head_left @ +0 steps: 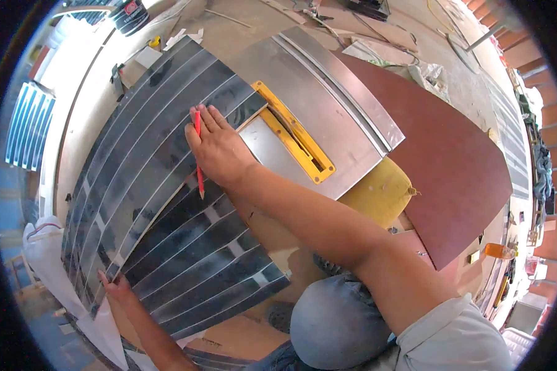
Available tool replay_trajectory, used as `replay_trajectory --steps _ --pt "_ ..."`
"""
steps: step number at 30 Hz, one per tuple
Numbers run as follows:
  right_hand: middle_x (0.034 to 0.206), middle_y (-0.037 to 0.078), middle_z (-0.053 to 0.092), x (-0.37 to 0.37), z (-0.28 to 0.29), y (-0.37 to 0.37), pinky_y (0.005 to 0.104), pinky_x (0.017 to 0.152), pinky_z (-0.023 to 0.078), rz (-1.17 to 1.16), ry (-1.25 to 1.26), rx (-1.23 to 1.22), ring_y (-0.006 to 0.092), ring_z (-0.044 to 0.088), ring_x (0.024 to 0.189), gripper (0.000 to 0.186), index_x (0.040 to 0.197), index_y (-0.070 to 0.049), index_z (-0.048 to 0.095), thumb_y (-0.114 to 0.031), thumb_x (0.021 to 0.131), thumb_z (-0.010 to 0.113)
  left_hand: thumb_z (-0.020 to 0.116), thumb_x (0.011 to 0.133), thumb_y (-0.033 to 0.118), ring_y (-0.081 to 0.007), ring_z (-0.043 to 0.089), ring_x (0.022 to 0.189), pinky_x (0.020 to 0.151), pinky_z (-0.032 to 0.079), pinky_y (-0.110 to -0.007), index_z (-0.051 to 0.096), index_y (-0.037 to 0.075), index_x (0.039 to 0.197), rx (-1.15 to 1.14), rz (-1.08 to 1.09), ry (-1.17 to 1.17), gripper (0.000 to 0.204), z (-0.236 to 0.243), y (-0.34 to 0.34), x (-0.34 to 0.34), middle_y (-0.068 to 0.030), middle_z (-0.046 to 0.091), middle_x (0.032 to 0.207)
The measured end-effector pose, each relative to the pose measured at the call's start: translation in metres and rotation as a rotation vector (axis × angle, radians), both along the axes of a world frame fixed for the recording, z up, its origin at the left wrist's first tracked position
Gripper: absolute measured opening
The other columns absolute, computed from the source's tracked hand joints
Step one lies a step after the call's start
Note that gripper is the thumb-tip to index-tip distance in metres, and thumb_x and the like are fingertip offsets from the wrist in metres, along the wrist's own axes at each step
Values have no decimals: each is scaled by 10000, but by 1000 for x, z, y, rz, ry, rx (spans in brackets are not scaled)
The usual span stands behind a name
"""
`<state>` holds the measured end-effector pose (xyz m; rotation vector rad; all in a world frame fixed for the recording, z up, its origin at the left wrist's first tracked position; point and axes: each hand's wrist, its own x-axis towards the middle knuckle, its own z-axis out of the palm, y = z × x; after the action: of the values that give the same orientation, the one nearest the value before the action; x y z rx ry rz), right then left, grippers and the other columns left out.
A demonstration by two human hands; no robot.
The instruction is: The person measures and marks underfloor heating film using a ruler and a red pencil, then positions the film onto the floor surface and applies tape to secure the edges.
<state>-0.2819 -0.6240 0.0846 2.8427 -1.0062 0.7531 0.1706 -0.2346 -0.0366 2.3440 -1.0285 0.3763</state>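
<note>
My right hand (220, 148) rests on a dark, white-lined upper panel (158, 105), a red pencil (200, 182) held along its thumb side. My left hand (114, 284) grips that panel's lower edge at the lower left. A second dark lined panel (204, 266) lies beneath, partly covered. Beside my right hand is a steel table-saw top (346, 105) with a yellow slotted insert (306, 151); the upper panel reaches to the insert.
A reddish-brown board (458, 185) lies right of the saw, near a yellow padded piece (377, 191) and an orange bottle (497, 250). My knee (334, 321) is below. A dark bucket (129, 17), hoses (390, 40) and scraps (427, 77) lie toward the back.
</note>
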Motion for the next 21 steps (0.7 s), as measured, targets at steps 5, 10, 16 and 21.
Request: replay_trajectory --steps 5,10,16,21 --pt "1433 323 464 15 23 6 467 1208 274 14 -145 18 419 430 1387 384 1237 75 480 -133 915 512 753 828 303 -387 636 1094 982 478 -405 571 -90 1268 -387 93 297 618 0 44 112 -319 627 1198" --pt "1431 334 459 5 13 5 476 1205 272 -5 -125 23 429 424 1387 405 1246 86 486 -136 908 513 773 790 314 -383 668 985 910 511 -412 643 -66 1165 -172 205 146 549 -24 22 115 -284 678 1089" --pt "1447 347 437 15 8 2 489 1208 251 3 -145 25 437 404 1399 436 1271 85 501 -155 908 508 771 777 307 -385 670 985 904 512 -407 642 -72 1171 124 311 21 562 4 14 99 -281 683 1079" --pt "1444 349 439 17 14 2 488 1209 249 9 -157 25 439 402 1399 422 1263 86 504 -142 908 503 769 766 301 -386 672 985 898 512 -403 641 -77 1176 306 408 -31 572 31 11 78 -278 687 1072"
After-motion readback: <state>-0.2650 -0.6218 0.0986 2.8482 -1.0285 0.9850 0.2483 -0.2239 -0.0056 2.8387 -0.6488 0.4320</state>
